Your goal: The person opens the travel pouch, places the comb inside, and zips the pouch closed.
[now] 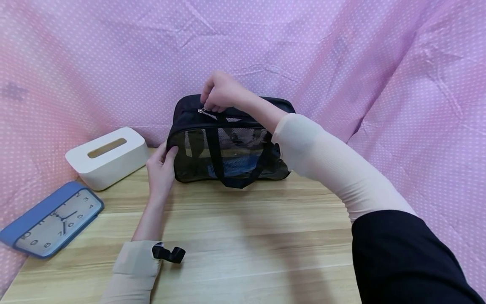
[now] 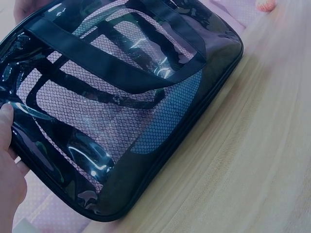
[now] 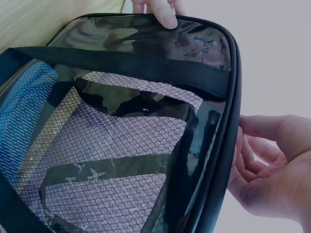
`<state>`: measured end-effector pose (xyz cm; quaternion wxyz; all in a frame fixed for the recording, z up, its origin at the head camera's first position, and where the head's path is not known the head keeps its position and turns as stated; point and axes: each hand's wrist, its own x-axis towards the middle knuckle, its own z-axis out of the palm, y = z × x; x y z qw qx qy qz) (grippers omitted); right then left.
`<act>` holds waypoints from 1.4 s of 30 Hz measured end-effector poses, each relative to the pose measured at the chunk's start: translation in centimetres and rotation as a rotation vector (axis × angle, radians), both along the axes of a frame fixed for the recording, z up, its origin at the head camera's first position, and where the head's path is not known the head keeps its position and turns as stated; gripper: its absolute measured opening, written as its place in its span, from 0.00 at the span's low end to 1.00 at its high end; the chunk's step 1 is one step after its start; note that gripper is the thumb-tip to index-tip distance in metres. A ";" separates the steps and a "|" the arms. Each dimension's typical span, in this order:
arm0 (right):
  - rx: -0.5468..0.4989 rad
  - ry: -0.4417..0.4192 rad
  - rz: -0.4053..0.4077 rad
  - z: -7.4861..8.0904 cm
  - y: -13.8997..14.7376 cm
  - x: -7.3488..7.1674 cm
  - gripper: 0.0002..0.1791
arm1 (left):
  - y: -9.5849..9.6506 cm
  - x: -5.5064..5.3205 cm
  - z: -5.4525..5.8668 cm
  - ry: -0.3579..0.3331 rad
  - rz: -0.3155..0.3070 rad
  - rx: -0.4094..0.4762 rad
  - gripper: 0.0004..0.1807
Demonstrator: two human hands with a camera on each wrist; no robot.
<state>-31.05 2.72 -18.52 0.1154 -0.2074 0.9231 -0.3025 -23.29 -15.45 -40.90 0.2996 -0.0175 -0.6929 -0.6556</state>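
Observation:
A black bag (image 1: pixel 243 158) with clear front panels, mesh and a dangling strap handle (image 1: pixel 214 152) stands upright at the back of the table. Something blue (image 1: pixel 239 165) shows through its lower part. My left hand (image 1: pixel 161 166) grips the bag's left end, its thumb (image 2: pixel 5 126) on the clear front and the other fingers round the edge. Above the bag's top, my right hand (image 1: pixel 225 92) pinches at the zipper near its silver slider (image 1: pixel 202 110), towards the left end. In the right wrist view, the bag's top edge partly hides the right fingertips.
Left of the bag, a white tissue box cover (image 1: pixel 108 157) with an oval slot sits on the wooden table (image 1: pixel 243 236). A blue-framed clock (image 1: pixel 57 219) lies nearer, at the table's left edge. Pink dotted cloth (image 1: pixel 243 46) hangs close behind and at the sides.

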 end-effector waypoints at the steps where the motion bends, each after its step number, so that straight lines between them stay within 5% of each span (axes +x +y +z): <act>1: -0.004 -0.007 -0.002 0.0 0.2 -0.1 0.08 | 0.0 0.0 0.0 -0.002 -0.001 0.000 0.15; 42: -0.056 -0.110 -0.107 1.1 8.5 -1.4 0.14 | -0.1 -0.2 0.0 -0.020 -0.008 -0.009 0.16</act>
